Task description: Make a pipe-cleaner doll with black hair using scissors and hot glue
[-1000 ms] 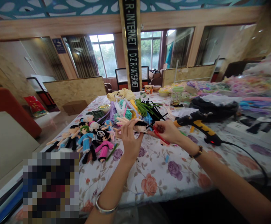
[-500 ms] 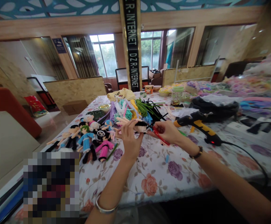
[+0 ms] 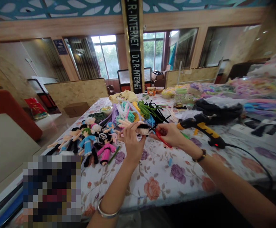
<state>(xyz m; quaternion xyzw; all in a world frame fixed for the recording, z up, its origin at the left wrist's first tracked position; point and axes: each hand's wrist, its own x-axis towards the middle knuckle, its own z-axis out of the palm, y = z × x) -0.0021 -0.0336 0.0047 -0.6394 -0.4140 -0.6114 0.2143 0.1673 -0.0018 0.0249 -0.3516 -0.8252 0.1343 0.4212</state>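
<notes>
My left hand point(image 3: 133, 139) pinches a small fuzzy doll piece point(image 3: 143, 129), black on top and cream below, above the table. In my right hand point(image 3: 170, 134) is a red-handled tool point(image 3: 163, 139); whether it is pliers or scissors I cannot tell. Its dark tip meets or nearly meets the right side of the doll piece, and my fingers hide part of it. Left of my left hand lie several finished fuzzy dolls, among them one in a blue robe point(image 3: 87, 143) and one in pink point(image 3: 106, 152).
Bundles of coloured fuzzy stems point(image 3: 128, 110) lie behind my hands. A black and yellow glue gun point(image 3: 203, 128), its red light lit, rests at the right with its cord trailing. Black bags point(image 3: 220, 110) and pastel stems are beyond it. A flowered tablecloth point(image 3: 161, 180) covers the table.
Almost nothing differs. My right hand and the red-handled tool have shifted very slightly; both hands keep their hold.
</notes>
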